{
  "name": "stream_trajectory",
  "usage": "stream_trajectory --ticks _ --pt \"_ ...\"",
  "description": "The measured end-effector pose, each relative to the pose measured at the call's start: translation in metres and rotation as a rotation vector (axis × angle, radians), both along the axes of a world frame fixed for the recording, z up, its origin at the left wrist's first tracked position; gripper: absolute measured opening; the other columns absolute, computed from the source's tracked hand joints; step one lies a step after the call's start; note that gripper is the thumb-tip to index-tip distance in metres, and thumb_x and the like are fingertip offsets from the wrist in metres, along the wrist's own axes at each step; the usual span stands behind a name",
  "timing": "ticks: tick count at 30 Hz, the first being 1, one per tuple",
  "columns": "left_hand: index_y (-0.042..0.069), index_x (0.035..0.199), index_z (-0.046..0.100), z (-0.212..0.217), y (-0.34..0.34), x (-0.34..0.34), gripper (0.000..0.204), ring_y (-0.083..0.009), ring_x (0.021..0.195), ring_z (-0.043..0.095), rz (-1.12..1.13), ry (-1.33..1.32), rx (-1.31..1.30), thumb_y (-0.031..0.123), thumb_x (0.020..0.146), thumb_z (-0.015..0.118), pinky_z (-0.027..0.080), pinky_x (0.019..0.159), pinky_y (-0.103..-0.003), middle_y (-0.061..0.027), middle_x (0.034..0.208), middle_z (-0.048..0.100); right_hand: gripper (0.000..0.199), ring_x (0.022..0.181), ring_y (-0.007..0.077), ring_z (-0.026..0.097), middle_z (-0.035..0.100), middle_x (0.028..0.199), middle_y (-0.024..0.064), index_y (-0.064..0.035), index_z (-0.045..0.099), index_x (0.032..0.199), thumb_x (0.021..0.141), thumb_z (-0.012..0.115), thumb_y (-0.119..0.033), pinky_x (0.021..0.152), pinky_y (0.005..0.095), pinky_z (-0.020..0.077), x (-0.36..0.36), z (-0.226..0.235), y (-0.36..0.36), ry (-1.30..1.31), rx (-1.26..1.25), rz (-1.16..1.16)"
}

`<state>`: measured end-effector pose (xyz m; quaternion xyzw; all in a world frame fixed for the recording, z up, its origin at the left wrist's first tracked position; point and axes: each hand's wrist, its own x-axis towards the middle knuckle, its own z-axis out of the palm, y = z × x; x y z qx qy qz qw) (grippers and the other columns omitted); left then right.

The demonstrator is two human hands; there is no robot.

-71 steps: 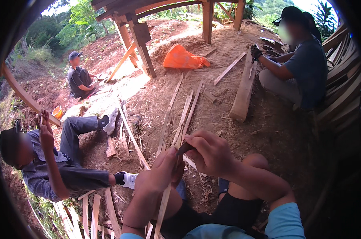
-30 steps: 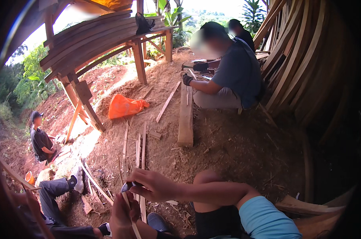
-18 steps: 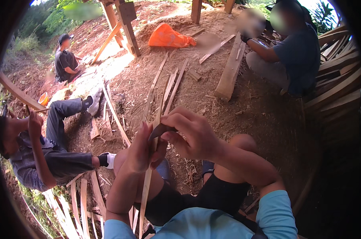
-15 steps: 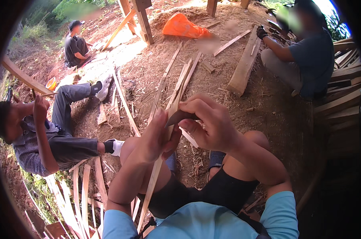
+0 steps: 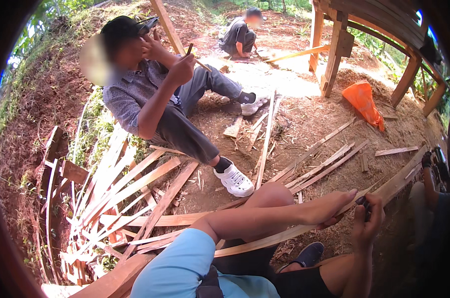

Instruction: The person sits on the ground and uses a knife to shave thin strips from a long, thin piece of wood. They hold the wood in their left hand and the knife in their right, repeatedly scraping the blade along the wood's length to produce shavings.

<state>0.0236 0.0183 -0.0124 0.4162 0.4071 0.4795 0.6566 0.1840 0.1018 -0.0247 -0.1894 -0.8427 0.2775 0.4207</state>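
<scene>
A long, thin wooden strip (image 5: 272, 240) runs across my lap and up to the right. My left hand (image 5: 334, 208) is closed round it near its upper part, thumb along the top. Close by, my right hand (image 5: 370, 218) grips a small dark knife (image 5: 366, 204) beside the strip. Its fingers cover most of the knife, and I cannot make out whether the edge touches the wood. My knees are bent beneath both hands.
A seated person (image 5: 150, 94) at the left holds a thin stick. Behind, another person (image 5: 241, 37) crouches. Many wooden strips (image 5: 120, 191) lie piled at left. A thick plank (image 5: 401, 176), an orange bag (image 5: 364, 104) and a timber frame (image 5: 334, 54) stand to the right.
My view has turned left, so the seated person sits nearer the middle and my hands appear farther right. Both hands still hold the strip and the knife.
</scene>
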Motion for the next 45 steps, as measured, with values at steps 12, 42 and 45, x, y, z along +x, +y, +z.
stream_trajectory --ticks 12,42,45 --pt "0.007 0.077 0.044 -0.009 0.013 0.005 0.053 -0.0101 0.028 0.034 -0.036 -0.023 -0.144 0.051 0.097 0.023 0.027 0.027 -0.022 -0.0002 0.042 0.035 0.021 0.066 0.0284 0.06 0.057 0.078 0.0122 -0.0008 0.056 0.096 0.084 0.065 -0.016 0.057 0.0354 0.0473 0.007 0.011 0.017 0.002 -0.064 0.108" --pt "0.011 0.089 0.043 -0.006 0.009 0.017 0.053 -0.0077 0.032 0.027 -0.214 -0.202 -0.087 0.059 0.094 0.022 0.021 0.033 -0.02 0.0005 0.046 0.035 0.032 0.068 0.0229 0.062 0.059 0.082 0.0109 -0.0016 0.055 0.101 0.089 0.062 -0.03 0.058 0.0324 0.048 0.027 0.006 0.039 -0.008 0.035 0.115" --pt "0.011 0.091 0.043 -0.008 0.008 0.014 0.055 -0.0073 0.033 0.024 -0.225 -0.271 -0.111 0.061 0.094 0.02 0.019 0.034 -0.021 0.0012 0.047 0.034 0.031 0.069 0.0249 0.062 0.058 0.082 0.0115 -0.0018 0.054 0.103 0.089 0.061 -0.028 0.058 0.0328 0.0486 0.024 0.006 0.043 -0.011 0.062 0.048"
